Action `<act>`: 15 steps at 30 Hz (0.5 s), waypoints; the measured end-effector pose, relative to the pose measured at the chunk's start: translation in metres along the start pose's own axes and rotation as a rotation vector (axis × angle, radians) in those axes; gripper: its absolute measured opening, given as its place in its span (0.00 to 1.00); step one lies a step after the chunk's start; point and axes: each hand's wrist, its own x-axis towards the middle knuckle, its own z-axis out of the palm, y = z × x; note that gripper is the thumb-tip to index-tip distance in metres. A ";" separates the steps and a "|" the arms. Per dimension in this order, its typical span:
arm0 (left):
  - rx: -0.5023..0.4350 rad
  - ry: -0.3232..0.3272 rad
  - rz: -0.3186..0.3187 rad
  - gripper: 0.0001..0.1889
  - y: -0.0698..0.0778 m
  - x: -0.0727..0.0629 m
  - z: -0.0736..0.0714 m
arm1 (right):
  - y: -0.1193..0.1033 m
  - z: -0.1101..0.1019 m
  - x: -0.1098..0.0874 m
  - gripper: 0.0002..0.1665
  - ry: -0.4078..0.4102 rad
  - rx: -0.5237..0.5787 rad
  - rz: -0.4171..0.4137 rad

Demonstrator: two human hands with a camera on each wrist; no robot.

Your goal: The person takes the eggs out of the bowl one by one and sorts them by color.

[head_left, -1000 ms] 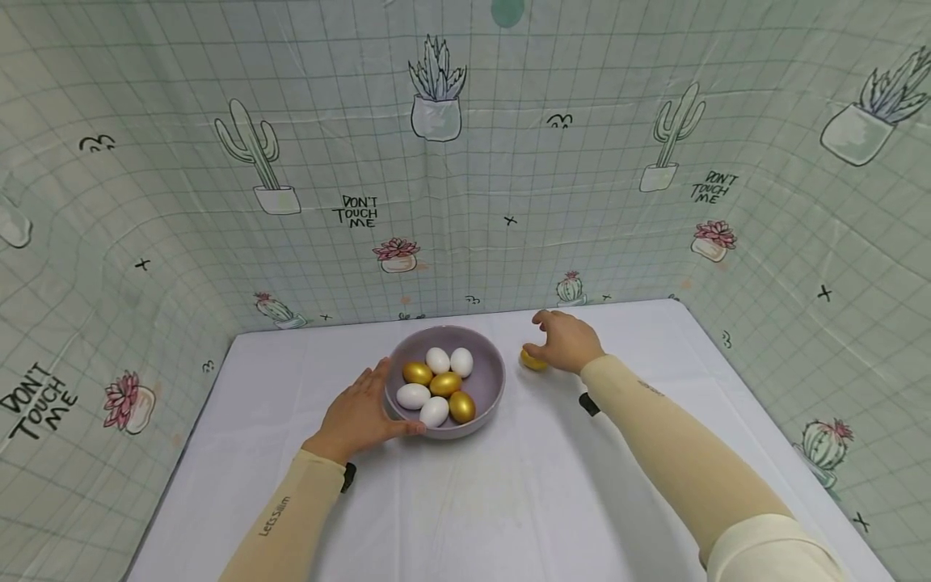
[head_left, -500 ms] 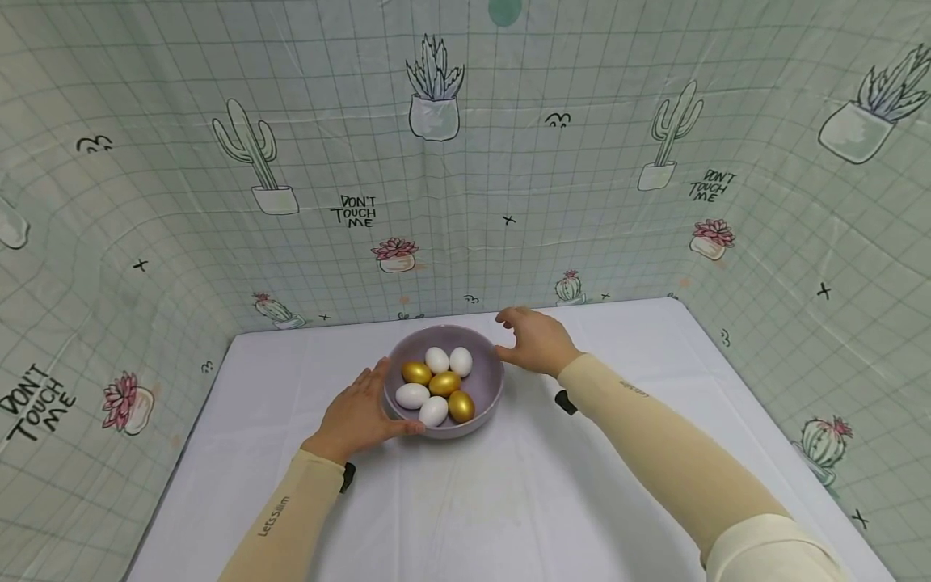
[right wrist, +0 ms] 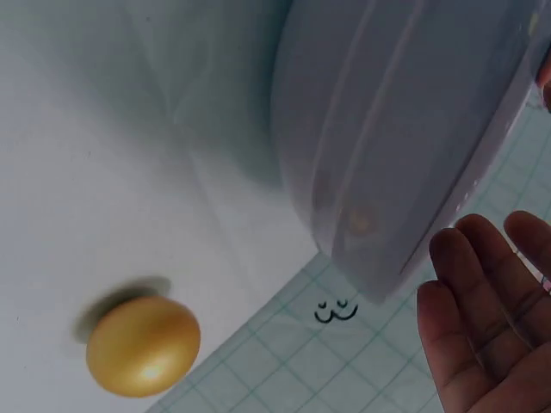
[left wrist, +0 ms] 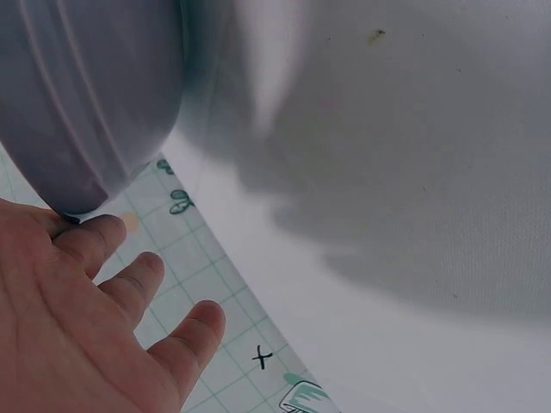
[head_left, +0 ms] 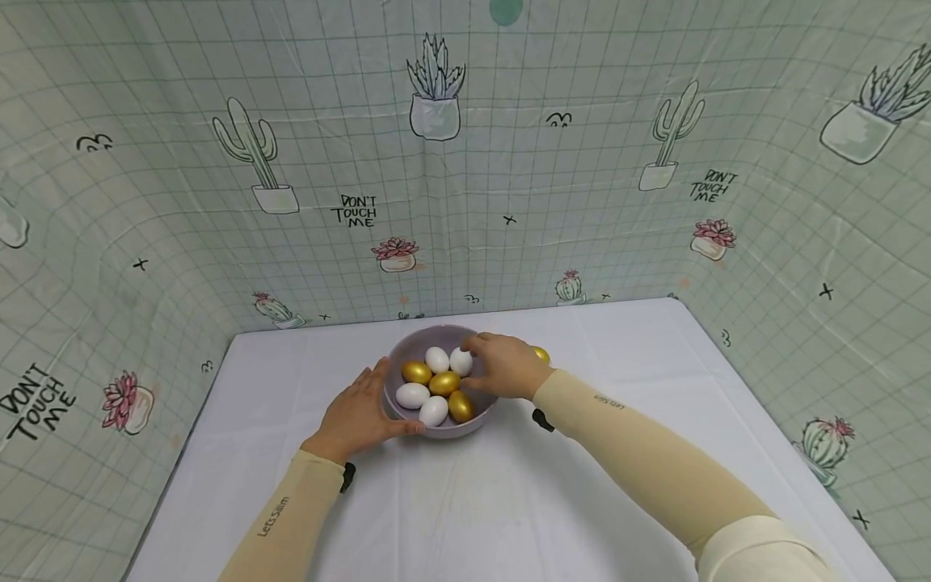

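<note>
A mauve bowl [head_left: 396,410] stands on the table, with three golden eggs [head_left: 461,406] and several white eggs [head_left: 412,395] inside. My left hand [head_left: 356,416] rests against the bowl's left side, fingers extended along the rim and thumb over the near edge. My right hand [head_left: 509,368] reaches over the bowl's right rim, thumb and fingers apart, close to a white egg [head_left: 461,361]. Its fingers [right wrist: 448,327] look loosely extended in the right wrist view, and no egg shows in its grasp. Outside the bowl lies another golden egg [right wrist: 142,347], partly hidden behind the right hand in the head view.
A white cloth [head_left: 451,517] covers the table. Behind it and at both sides hangs a checked curtain [head_left: 465,186] printed with potted plants. A black strap piece [head_left: 542,419] shows under the right wrist.
My right hand has moved left from above the loose golden egg to over the bowl's right rim, leaving that egg on the table. My left hand and the bowl stay in place.
</note>
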 end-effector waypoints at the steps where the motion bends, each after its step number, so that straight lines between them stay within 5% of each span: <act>1: -0.001 0.000 0.000 0.71 0.000 0.000 0.000 | -0.001 0.002 0.000 0.34 -0.010 0.003 -0.006; 15: -0.007 0.003 0.006 0.71 -0.001 0.000 0.000 | -0.014 0.017 -0.003 0.26 -0.084 -0.072 -0.073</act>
